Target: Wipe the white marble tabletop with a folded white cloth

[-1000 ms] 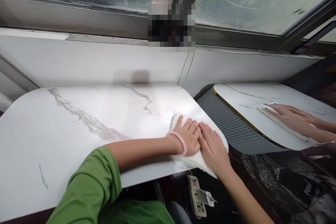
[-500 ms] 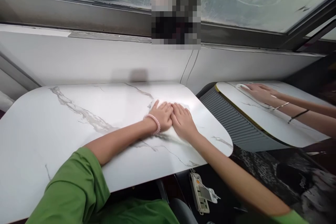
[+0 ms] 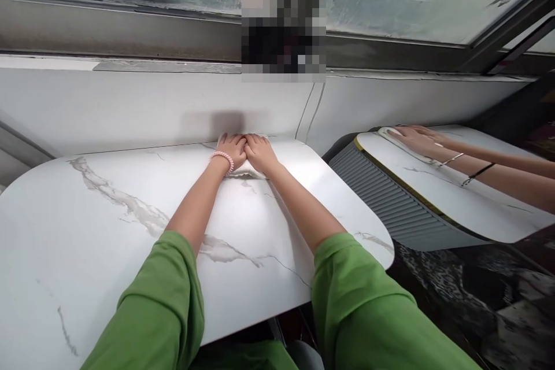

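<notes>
My left hand (image 3: 233,148) and my right hand (image 3: 258,151) lie side by side, fingers flat, pressing a white cloth (image 3: 243,171) onto the white marble table (image 3: 108,225). Both hands are at the table's far edge, right against the white wall under the window. Only a small part of the cloth shows below my wrists. A pink coil band circles my left wrist, and both arms are stretched out in green sleeves.
To the right stands a second marble table (image 3: 477,208) with a ribbed grey side, where another person's hands (image 3: 416,139) press a white cloth. A dark patterned floor (image 3: 468,295) fills the gap between the tables. The window sill runs along the back.
My hands have slid the cloth from the table's near right corner away from me to the far edge by the wall. The other person's hands also moved farther back on their table.
</notes>
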A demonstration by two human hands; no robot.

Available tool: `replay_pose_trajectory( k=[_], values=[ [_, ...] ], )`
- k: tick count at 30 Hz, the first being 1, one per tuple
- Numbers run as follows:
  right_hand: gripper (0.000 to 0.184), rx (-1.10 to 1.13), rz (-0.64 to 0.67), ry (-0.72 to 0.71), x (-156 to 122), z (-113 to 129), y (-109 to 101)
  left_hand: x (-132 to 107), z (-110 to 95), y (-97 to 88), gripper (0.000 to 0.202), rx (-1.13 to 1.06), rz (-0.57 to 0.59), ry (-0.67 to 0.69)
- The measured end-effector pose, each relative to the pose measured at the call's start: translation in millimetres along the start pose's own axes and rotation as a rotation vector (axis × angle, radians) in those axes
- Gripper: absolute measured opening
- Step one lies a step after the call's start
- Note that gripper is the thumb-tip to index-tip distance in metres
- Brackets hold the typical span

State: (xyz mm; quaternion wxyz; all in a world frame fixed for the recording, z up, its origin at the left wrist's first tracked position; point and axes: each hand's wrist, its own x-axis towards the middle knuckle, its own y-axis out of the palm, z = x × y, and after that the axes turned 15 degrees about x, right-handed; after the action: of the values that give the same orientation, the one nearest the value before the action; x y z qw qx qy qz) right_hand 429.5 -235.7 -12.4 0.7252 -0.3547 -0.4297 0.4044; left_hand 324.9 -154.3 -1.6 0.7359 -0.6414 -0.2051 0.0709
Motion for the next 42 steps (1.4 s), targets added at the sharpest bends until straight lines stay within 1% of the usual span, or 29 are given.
replay_pose_trajectory(
  k=[4, 6, 8, 10, 13, 17, 19, 21, 22, 24, 27, 30, 32, 35, 37, 39, 40, 42],
  values=[
    [0.044, 0.072, -0.015, 0.024, -10.4, 4.7, -2.4, -12.6, -10.4, -4.6, 0.048, 0.021, 0.029, -0.044],
    [0.046, 0.099, 0.005, 0.042, -21.6, 12.6, -3.7, -26.4, -18.2, -9.0, 0.050, 0.039, 0.049, -0.079],
    [0.048, 0.099, 0.024, 0.049, -39.6, 24.0, -5.2, -46.1, -27.7, -14.6, 0.051, 0.061, 0.070, -0.088],
    [0.049, 0.072, 0.028, 0.046, -65.4, 38.1, -7.8, -71.5, -38.8, -21.7, 0.052, 0.084, 0.086, -0.060],
    [0.051, 0.044, 0.023, 0.017, -116.4, 62.7, -14.6, -119.1, -58.3, -36.1, 0.054, 0.115, 0.102, 0.011],
    [0.054, 0.060, 0.029, -0.079, -189.8, 100.0, -25.7, -192.3, -84.9, -59.4, 0.056, 0.117, 0.085, 0.095],
    [0.058, 0.070, 0.042, -0.147, -218.6, 118.0, -30.8, -224.4, -94.7, -70.0, 0.058, 0.117, 0.089, 0.126],
    [0.063, 0.082, 0.058, -0.194, -237.3, 131.9, -35.6, -247.2, -100.9, -78.0, 0.060, 0.119, 0.090, 0.159],
    [0.065, 0.088, 0.067, -0.207, -242.6, 136.4, -37.6, -254.2, -102.6, -80.6, 0.060, 0.117, 0.090, 0.169],
    [0.068, 0.095, 0.086, -0.217, -245.8, 140.1, -40.4, -259.8, -103.7, -83.1, 0.060, 0.105, 0.092, 0.179],
    [0.064, 0.105, 0.130, -0.209, -235.4, 136.4, -39.5, -251.5, -97.6, -80.4, 0.061, 0.080, 0.099, 0.167],
    [0.057, 0.121, 0.163, -0.144, -207.0, 131.0, -31.1, -230.3, -78.1, -72.2, 0.061, 0.066, 0.117, 0.128],
    [0.054, 0.146, 0.170, -0.087, -177.5, 129.2, -20.9, -212.0, -57.0, -64.9, 0.059, 0.066, 0.129, 0.080],
    [0.052, 0.219, 0.149, -0.057, -119.9, 128.9, 0.1, -182.8, -17.8, -53.0, 0.056, 0.083, 0.135, -0.030],
    [0.050, 0.279, 0.139, -0.091, -78.4, 129.9, 16.2, -165.3, 9.3, -45.8, 0.055, 0.114, 0.148, -0.161],
    [0.048, 0.338, 0.171, -0.165, -40.7, 131.9, 31.6, -151.0, 34.9, -39.9, 0.055, 0.143, 0.170, -0.302],
    [0.048, 0.356, 0.183, -0.184, -24.9, 133.1, 38.4, -145.2, 46.7, -37.6, 0.055, 0.149, 0.175, -0.351],
    [0.047, 0.371, 0.169, -0.204, -1.0, 135.3, 49.8, -135.9, 67.2, -33.9, 0.052, 0.139, 0.154, -0.379]
  ],
)
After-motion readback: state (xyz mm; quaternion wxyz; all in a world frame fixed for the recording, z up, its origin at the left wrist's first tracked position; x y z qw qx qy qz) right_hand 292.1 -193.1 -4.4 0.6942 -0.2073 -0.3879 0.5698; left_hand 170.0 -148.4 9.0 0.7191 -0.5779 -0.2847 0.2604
